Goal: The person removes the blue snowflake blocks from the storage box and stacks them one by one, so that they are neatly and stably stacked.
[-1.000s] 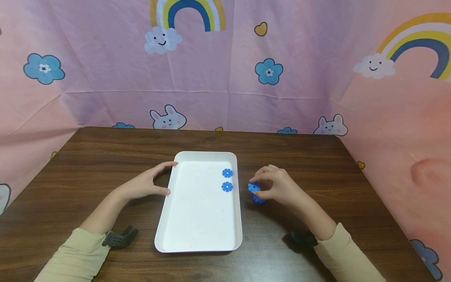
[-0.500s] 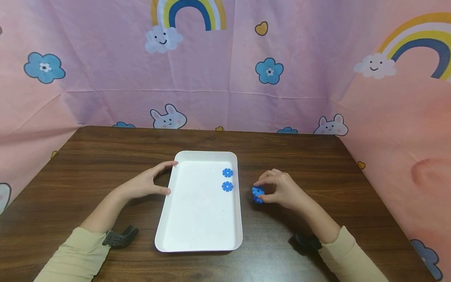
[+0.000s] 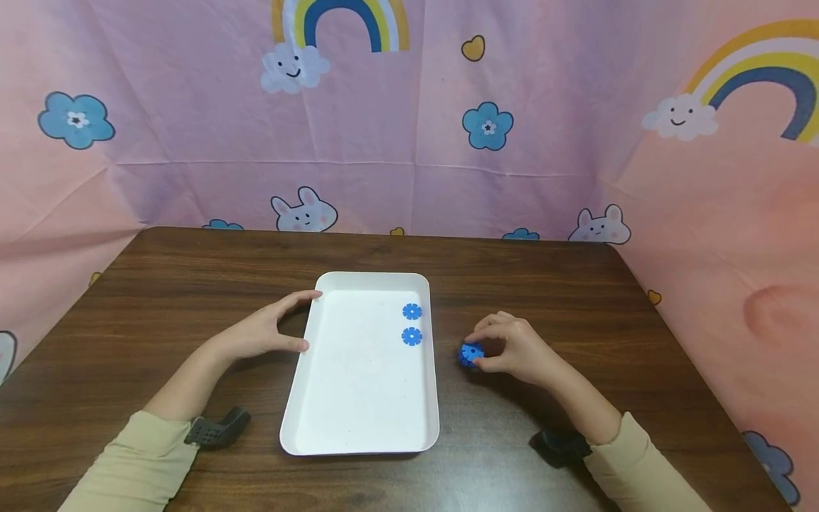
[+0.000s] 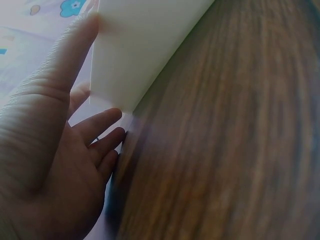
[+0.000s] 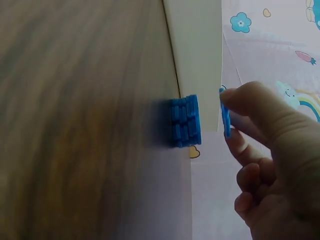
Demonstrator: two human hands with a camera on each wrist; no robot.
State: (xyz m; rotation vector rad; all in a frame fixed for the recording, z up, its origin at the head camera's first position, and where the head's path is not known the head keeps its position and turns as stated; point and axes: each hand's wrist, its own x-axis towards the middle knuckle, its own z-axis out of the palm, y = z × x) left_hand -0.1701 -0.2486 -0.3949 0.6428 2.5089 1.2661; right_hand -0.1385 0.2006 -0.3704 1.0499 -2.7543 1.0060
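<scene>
My right hand (image 3: 521, 348) pinches a blue notched disc (image 5: 226, 120) edge-on between thumb and fingertips. Just below it, with a gap in the right wrist view, a short stack of similar blue discs (image 5: 186, 122) stands on the table. From overhead, the held disc mostly covers that stack. At the left side of a white tray (image 3: 358, 384), my left hand (image 3: 252, 338) is spread, thumb and index finger touching the rim, as the left wrist view (image 4: 55, 150) also hints. Two blue flower-like discs, a far one (image 3: 412, 311) and a nearer one (image 3: 411, 336), lie flat inside the tray's right side.
The dark wooden table (image 3: 544, 277) carries the tray at its middle. A patterned cloth (image 3: 371, 128) hangs behind the table and along both sides. Dark wrist devices sit at both sleeves, one at the left (image 3: 217, 429) and one at the right (image 3: 559, 446).
My right hand has moved slightly right and nearer to me, bringing the pinched disc from beside the tray to over the stack. The left hand and tray have stayed put.
</scene>
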